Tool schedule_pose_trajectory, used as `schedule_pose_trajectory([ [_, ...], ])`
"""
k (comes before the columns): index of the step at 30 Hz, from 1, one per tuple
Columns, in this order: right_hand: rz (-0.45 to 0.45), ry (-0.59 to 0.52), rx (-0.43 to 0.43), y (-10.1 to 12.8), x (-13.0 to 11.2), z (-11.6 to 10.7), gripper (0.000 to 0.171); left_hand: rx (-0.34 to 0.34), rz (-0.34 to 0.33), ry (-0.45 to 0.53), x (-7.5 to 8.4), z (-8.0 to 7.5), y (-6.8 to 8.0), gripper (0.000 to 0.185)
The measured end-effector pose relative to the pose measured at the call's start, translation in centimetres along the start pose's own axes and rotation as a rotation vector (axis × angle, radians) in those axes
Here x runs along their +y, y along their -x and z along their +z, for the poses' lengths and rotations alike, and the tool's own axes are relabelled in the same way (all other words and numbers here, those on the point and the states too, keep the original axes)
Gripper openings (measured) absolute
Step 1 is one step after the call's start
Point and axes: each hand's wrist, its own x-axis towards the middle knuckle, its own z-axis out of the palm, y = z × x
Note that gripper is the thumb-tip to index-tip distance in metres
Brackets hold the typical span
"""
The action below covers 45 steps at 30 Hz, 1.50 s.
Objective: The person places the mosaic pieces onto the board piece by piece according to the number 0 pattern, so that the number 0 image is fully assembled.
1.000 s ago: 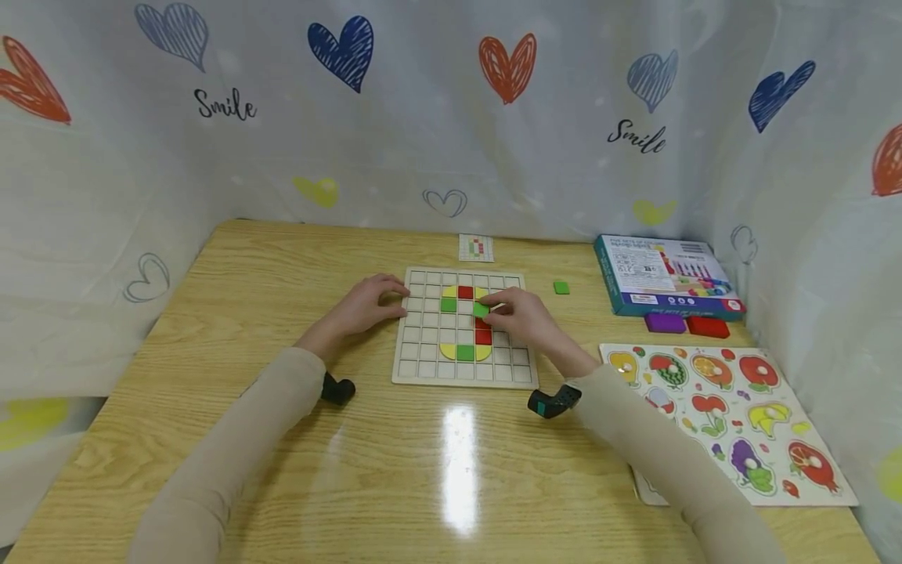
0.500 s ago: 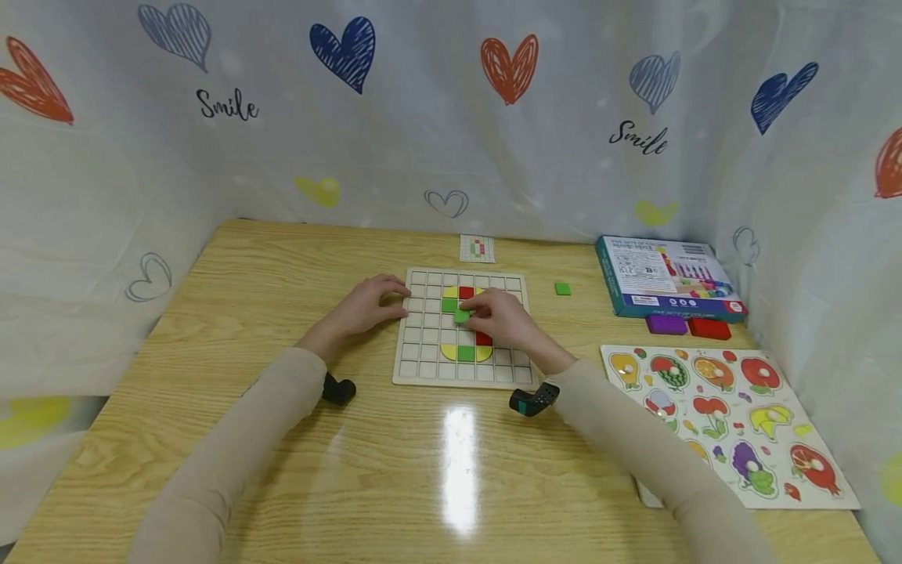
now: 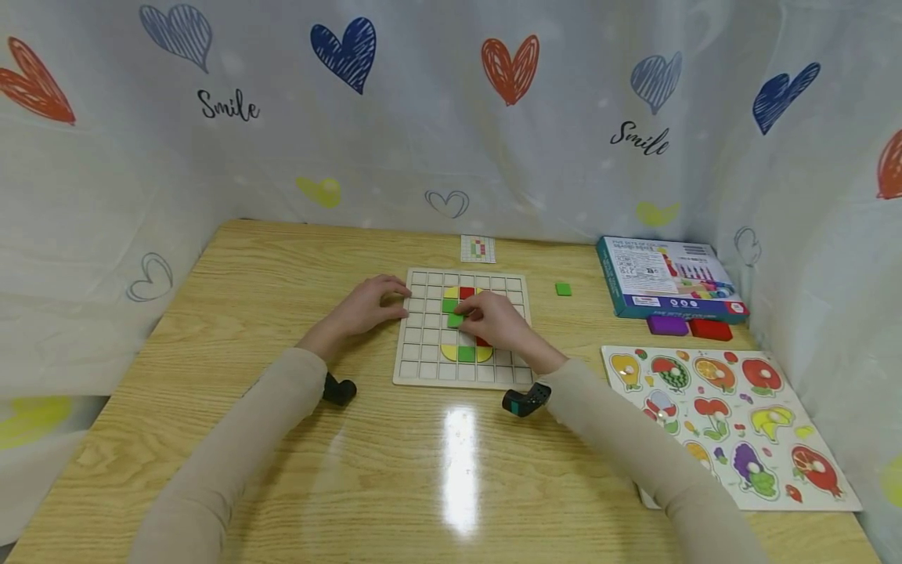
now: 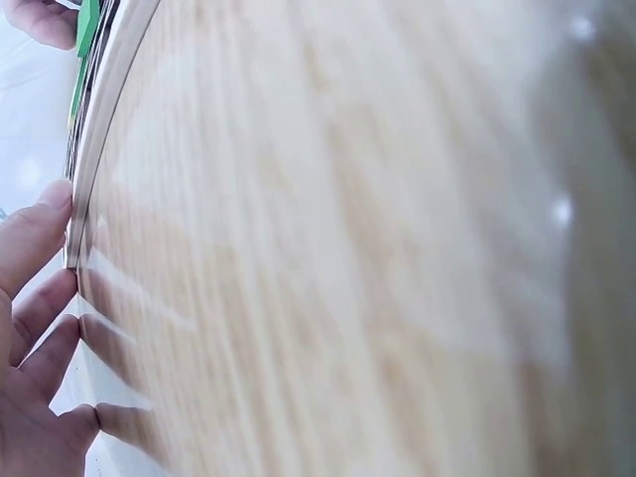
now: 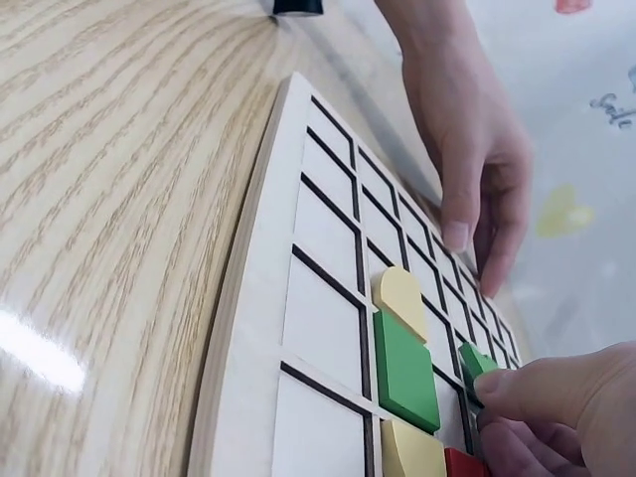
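Note:
A white grid board (image 3: 405, 379) lies on the table, bearing red, green and yellow tiles. My right hand (image 3: 496, 319) pinches a green square tile (image 3: 454, 321) between thumb and fingers, just below another green tile (image 3: 449, 305). In the right wrist view the held tile (image 5: 478, 362) looks tilted at its cell; whether it sits flat, I cannot tell. That hand hides part of the board's right-hand tiles. My left hand (image 3: 366, 304) rests at the board's left edge, its thumb and fingertips touching the rim, as the left wrist view also shows.
A small pattern card (image 3: 478, 249) lies behind the board. One loose green tile (image 3: 563, 290) is to the right. Farther right are a box (image 3: 669, 274), a purple block (image 3: 667, 325), a red block (image 3: 710, 330) and a fruit puzzle board (image 3: 768, 501).
My right hand has carried the green tile left, from the right column of tiles to the cell under the left green tile. My left hand has stayed at the board's edge.

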Motion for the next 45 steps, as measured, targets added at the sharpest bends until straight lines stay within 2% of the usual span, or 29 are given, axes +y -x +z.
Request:
schedule_pose_trajectory([
  [10, -0.014, 0.038, 0.001, -0.3, -0.4, 0.6, 0.027, -0.001, -0.006, 0.004, 0.1, 0.0, 0.0, 0.037],
  [18, -0.041, 0.067, 0.020, -0.5, -0.3, 0.9, 0.026, 0.022, 0.028, 0.004, -0.1, 0.2, 0.1, 0.035],
  [25, -0.045, 0.071, 0.020, -0.4, -0.4, 0.7, 0.026, -0.004, -0.014, 0.007, 0.1, 0.0, 0.0, 0.037],
  [35, -0.069, 0.089, 0.034, -0.4, -0.3, 1.0, 0.022, -0.001, -0.009, 0.002, -0.2, 0.1, -0.2, 0.037],
  [45, -0.053, 0.099, 0.046, -0.5, -0.2, 1.3, 0.023, -0.001, -0.011, -0.007, -0.3, 0.1, -0.2, 0.037],
])
